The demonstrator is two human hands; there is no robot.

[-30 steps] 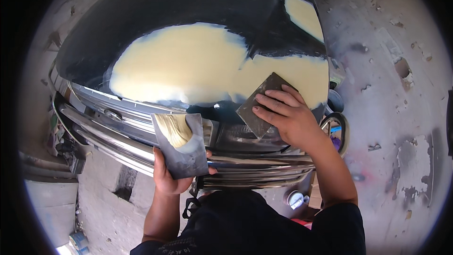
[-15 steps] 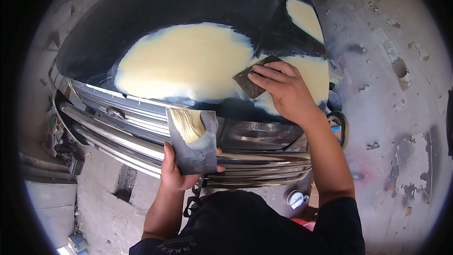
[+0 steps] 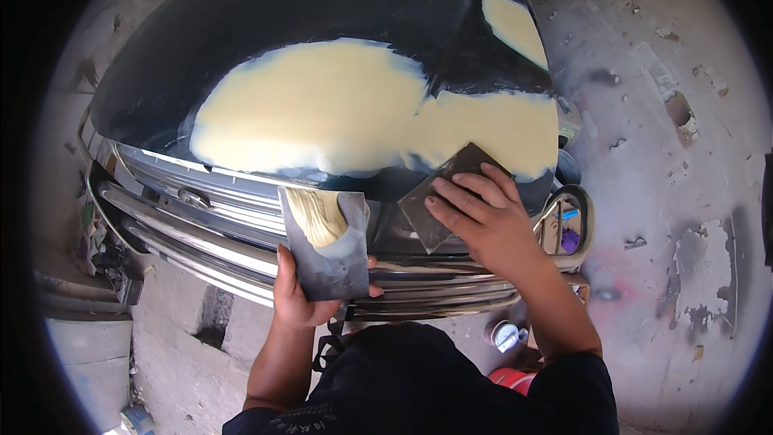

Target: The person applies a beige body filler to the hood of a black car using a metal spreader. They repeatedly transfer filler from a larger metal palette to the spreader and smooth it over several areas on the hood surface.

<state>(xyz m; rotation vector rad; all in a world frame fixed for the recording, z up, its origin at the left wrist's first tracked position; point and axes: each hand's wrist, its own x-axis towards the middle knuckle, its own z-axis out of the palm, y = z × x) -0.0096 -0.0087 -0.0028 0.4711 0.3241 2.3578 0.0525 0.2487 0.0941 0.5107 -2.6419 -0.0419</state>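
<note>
My left hand (image 3: 302,290) grips a dark grey mixing board (image 3: 330,266), its thumb on one edge and fingertips on the other. Cream body filler (image 3: 316,213) is smeared over the board's upper part. In my right hand (image 3: 487,213) is a dark flat filler spreader (image 3: 439,205), fingers pressed along its face. The spreader is over the front edge of the dark car hood (image 3: 266,4), above the headlight; whether it touches is unclear. Wide patches of cream filler (image 3: 314,105) cover the hood's front, with another filler patch (image 3: 515,24) farther back at the right.
A chrome bumper guard (image 3: 193,242) runs across the car's front, between me and the grille (image 3: 185,181). An open tin (image 3: 505,336) and a red container (image 3: 511,379) stand low by my right side. Grey, stained floor (image 3: 644,193) lies right of the car.
My right hand has drawn the spreader toward me, off the right-hand filler patch to the hood's front edge. The board in my left hand is nearly unmoved.
</note>
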